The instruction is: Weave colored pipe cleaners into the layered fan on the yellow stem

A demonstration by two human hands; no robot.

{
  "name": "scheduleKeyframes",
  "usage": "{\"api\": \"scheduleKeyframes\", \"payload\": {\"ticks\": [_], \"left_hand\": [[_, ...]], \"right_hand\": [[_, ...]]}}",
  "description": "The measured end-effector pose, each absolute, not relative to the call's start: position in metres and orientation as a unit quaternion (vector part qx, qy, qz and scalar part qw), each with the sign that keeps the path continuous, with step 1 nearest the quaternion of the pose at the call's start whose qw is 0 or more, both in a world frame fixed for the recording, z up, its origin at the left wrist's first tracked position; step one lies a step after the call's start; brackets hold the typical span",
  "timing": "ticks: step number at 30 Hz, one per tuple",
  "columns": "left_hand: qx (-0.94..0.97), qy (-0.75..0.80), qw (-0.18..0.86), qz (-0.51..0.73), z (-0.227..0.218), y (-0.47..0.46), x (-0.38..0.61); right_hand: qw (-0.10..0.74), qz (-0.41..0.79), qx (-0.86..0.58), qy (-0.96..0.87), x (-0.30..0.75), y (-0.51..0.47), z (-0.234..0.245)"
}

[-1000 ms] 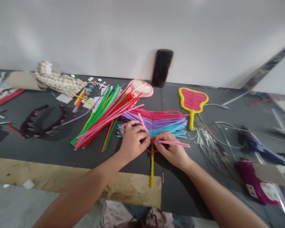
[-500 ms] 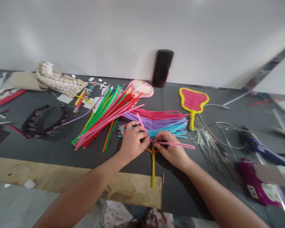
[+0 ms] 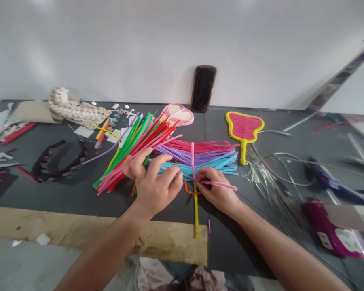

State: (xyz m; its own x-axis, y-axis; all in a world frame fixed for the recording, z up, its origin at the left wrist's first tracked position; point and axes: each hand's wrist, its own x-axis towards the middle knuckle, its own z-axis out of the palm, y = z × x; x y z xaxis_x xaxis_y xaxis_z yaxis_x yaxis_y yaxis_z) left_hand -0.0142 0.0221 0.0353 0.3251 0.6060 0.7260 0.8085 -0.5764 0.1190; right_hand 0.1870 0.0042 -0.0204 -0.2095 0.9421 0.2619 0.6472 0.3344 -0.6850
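Observation:
My right hand (image 3: pixel 216 189) pinches a pink pipe cleaner (image 3: pixel 193 157), bent so that one end stands up and the other points right. It crosses the middle of a bundle of purple pipe cleaners (image 3: pixel 210 157), blue pipe cleaners (image 3: pixel 224 163) and crimson pipe cleaners (image 3: pixel 210 145). Below the pinch runs a twisted yellow stem (image 3: pixel 196 214), with an orange loop (image 3: pixel 186 188) beside it. My left hand (image 3: pixel 156 182) is raised with fingers spread, holding nothing, left of the stem. Under its fingers lies part of a loose pile of green, red and pink pipe cleaners (image 3: pixel 118 161).
A phone (image 3: pixel 204 89) leans on the wall. A pink and yellow fan shape (image 3: pixel 245 127) lies right of the bundle. Farther right are thin wires, a blue glue gun (image 3: pixel 330 178) and a magenta object (image 3: pixel 327 230). A dark headband (image 3: pixel 59 161) and a shell-like braided band (image 3: pixel 79 109) lie left.
My left hand has let go of the pink pipe cleaner, moved left and spread its fingers. The pipe cleaner's upper end now stands straighter. My right hand still pinches it.

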Motion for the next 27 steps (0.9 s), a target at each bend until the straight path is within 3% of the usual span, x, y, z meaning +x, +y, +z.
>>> {"api": "scheduleKeyframes", "payload": {"ticks": [2, 7, 21, 27], "left_hand": [[-0.815, -0.396, 0.17, -0.388, 0.04, 0.015, -0.013], [-0.928, -0.243, 0.099, -0.263, 0.021, 0.01, 0.0], [-0.915, -0.336, 0.094, -0.202, 0.0, 0.032, 0.004], [-0.912, -0.343, 0.078, -0.213, -0.001, 0.032, 0.003]], "right_hand": [[0.341, 0.223, -0.531, -0.743, 0.187, 0.004, -0.021], [0.346, 0.208, -0.531, -0.745, 0.188, 0.004, -0.02], [0.313, 0.213, -0.526, -0.761, 0.19, 0.003, -0.014], [0.337, 0.202, -0.539, -0.745, 0.19, 0.002, -0.015]]}}
